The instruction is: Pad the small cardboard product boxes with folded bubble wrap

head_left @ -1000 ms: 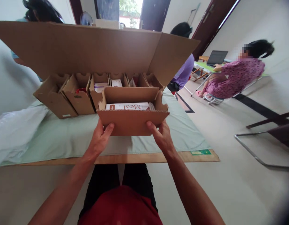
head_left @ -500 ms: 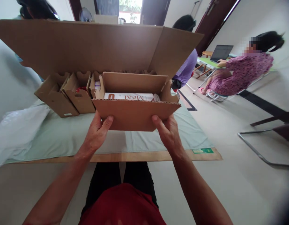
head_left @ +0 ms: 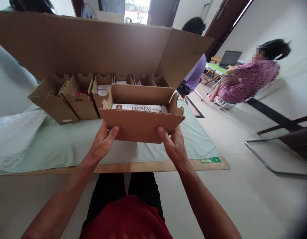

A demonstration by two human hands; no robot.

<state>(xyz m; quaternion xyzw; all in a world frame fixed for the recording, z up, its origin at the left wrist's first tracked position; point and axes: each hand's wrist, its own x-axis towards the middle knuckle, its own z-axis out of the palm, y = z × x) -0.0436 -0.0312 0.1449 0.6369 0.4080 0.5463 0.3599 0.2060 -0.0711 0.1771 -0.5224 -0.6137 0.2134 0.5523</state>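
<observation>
My left hand (head_left: pixel 103 139) and my right hand (head_left: pixel 172 142) grip the two ends of an open brown cardboard box (head_left: pixel 140 124), thumbs on its near wall and fingers out of sight beneath or behind. The box is held above the table, in front of a row of similar boxes. Inside it lies a white carton (head_left: pixel 138 107) with "Meal" printed on it; part of the carton is hidden by the near wall. Behind, several upright cardboard boxes (head_left: pixel 80 103) stand side by side, one holding something red (head_left: pixel 83 94), another something white and purple (head_left: pixel 103 89).
A tall cardboard panel (head_left: pixel 103 49) stands behind the row. A pale green cloth (head_left: pixel 78 142) covers the table, whose wooden edge (head_left: pixel 143 167) faces me. Clear plastic wrapping (head_left: pixel 19 139) lies at left. A person (head_left: pixel 255 78) sits at a laptop (head_left: pixel 230 59) on the right; others are behind the panel.
The held box has shifted slightly lower and nearer to me, so more of the boxes behind it shows. Both hands keep their grip. The whole view has shifted a little.
</observation>
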